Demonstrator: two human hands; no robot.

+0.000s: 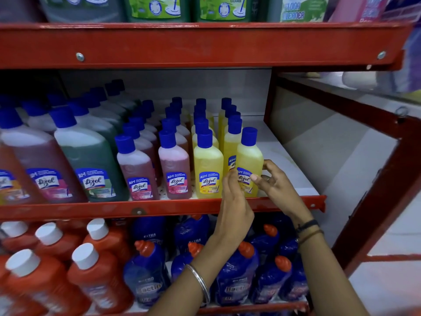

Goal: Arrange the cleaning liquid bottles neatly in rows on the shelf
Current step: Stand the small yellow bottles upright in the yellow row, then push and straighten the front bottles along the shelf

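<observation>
A small yellow bottle point(249, 157) with a blue cap stands at the front right of the middle shelf point(159, 207), slightly ahead of and right of its row. My left hand point(234, 201) touches its label from the left and my right hand point(274, 182) pinches it from the right. Left of it run two rows of yellow bottles point(208, 165), then rows of pink bottles point(174, 167) and large green bottles point(91, 160) and large pink bottles point(41, 163).
A bare white strip of shelf point(287, 160) lies right of the held bottle, bounded by the red frame post point(373, 201). Below stand orange bottles point(95, 274) and blue toilet-cleaner bottles point(237, 277). Green cleaner jugs point(157, 8) fill the shelf above.
</observation>
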